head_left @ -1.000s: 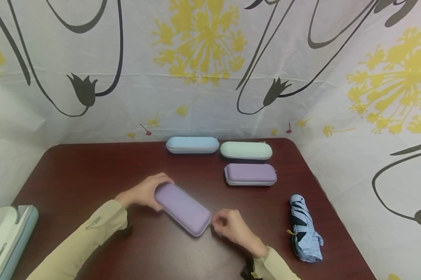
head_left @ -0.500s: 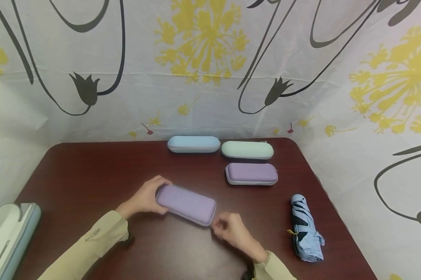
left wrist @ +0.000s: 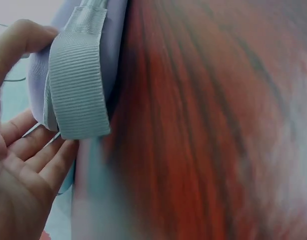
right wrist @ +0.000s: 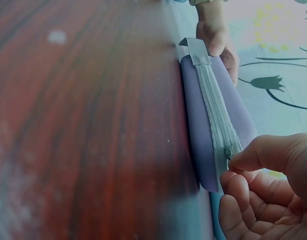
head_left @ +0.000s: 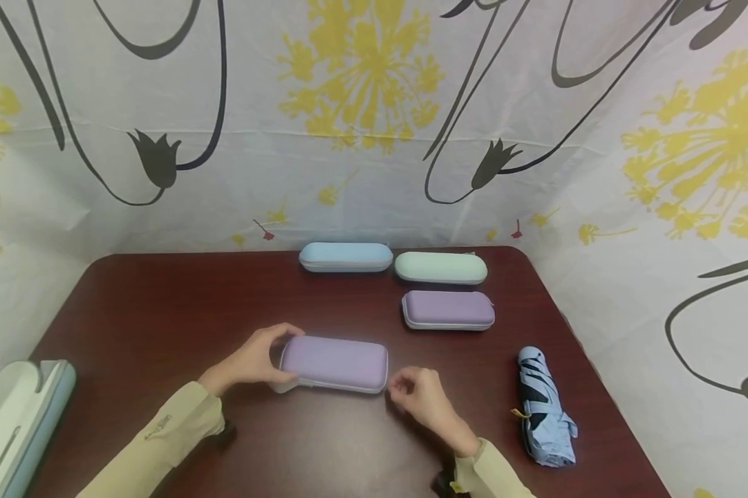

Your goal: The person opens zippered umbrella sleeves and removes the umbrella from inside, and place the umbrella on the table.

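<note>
A lilac zip-up hard case [head_left: 337,363] lies in the middle of the table, its long side nearly level with the front. My left hand [head_left: 256,356] grips its left end, thumb on the near side and fingers on the far side. A grey ribbed strap [left wrist: 78,90] sticks out from that end in the left wrist view. At the right end, my right hand [head_left: 424,398] has thumb and curled forefinger together at the zipper [right wrist: 218,110]. They pinch the zipper pull [right wrist: 232,152], mostly hidden by the thumb. The zipper looks closed along the visible side.
Behind lie a light blue case [head_left: 346,257], a mint green case [head_left: 441,268] and another purple case [head_left: 449,310]. A folded blue umbrella [head_left: 545,408] lies at the right. A white and pale blue object [head_left: 22,422] stands at the left edge. Patterned cloth [head_left: 243,138] hangs behind.
The lilac case has turned from a slant to nearly level, its right end swinging away from me. My left hand turned with it; my right hand shifted slightly right.
</note>
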### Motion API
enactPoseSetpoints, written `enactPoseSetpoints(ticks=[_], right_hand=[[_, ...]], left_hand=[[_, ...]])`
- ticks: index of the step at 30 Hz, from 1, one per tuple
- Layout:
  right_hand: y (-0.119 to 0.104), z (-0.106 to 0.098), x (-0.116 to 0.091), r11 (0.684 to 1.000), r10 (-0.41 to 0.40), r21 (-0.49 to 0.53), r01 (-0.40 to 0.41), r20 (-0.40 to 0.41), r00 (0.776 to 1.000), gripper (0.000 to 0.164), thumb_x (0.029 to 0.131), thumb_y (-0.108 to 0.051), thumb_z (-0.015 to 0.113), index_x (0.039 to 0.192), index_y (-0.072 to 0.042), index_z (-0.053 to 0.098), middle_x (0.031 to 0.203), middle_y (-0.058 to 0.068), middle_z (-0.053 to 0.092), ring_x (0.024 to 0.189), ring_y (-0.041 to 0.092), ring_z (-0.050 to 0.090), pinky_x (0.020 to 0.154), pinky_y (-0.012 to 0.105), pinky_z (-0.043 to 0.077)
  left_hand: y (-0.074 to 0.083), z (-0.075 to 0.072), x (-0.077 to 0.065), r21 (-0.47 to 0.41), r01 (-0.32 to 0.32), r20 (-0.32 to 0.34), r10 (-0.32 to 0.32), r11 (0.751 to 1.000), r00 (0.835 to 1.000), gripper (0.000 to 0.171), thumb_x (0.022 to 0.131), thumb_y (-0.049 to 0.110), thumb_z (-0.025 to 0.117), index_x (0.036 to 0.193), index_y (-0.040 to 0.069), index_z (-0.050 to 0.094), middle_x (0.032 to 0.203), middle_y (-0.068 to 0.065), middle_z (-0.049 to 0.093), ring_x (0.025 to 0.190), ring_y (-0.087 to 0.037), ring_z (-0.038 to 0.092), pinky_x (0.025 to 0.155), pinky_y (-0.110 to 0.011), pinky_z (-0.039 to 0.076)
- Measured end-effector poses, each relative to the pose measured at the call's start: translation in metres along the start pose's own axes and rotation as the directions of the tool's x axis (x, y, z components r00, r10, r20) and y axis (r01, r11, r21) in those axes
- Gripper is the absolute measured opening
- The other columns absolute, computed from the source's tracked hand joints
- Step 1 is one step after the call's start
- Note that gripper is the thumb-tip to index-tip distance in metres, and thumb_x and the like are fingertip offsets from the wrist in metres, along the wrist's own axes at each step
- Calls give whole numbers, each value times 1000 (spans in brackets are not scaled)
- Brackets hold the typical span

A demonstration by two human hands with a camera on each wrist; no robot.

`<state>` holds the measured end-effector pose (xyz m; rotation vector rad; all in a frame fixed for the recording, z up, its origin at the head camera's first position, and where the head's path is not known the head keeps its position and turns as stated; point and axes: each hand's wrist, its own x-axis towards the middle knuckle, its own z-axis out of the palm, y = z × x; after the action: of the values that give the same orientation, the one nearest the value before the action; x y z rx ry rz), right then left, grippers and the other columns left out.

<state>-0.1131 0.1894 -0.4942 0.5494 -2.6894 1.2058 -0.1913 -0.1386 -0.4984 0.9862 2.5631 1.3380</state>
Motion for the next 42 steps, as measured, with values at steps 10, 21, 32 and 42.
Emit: enactPoseSetpoints(ticks=[10, 21, 32, 42], right_hand=[[-3, 1, -2, 998, 51, 26, -51, -1, 999, 13, 71, 5, 70, 72, -8, 67, 60, -7, 57, 52, -1, 48, 48, 18, 44], [-12, 11, -1, 992, 96, 79, -94, -28, 995, 12, 71, 5, 71, 73, -7, 67, 58, -5, 58, 48, -2, 48, 47, 19, 45], [-31, 27, 3, 993, 93, 67, -93, 7, 996, 7, 73, 3, 71, 73, -4, 68, 56, -1, 61, 39, -6, 45, 40, 15, 42], [-48, 46, 8, 998, 35, 56, -38, 51, 998, 7, 74, 3, 71, 75, -4, 69, 57, -1, 62, 41, -9, 44, 43, 12, 41]], left_hand=[[9, 14, -9, 31, 55, -133, -50, 998, 990, 62, 57, 13, 87, 112, 6, 58, 108, -4, 61, 100, -22, 58, 87, -40, 50], [24, 37, -22, 106, 93, -309, -56, 990, 949, 63, 53, 14, 85, 108, -1, 58, 102, -8, 62, 91, -23, 61, 76, -37, 53], [33, 44, -27, 129, 163, -354, -108, 978, 929, 65, 52, 17, 86, 108, -1, 58, 102, -9, 62, 91, -23, 60, 74, -39, 52], [36, 44, -27, 116, 185, -360, -132, 976, 923, 65, 52, 17, 85, 108, -1, 58, 102, -9, 62, 92, -23, 60, 75, -40, 52]])
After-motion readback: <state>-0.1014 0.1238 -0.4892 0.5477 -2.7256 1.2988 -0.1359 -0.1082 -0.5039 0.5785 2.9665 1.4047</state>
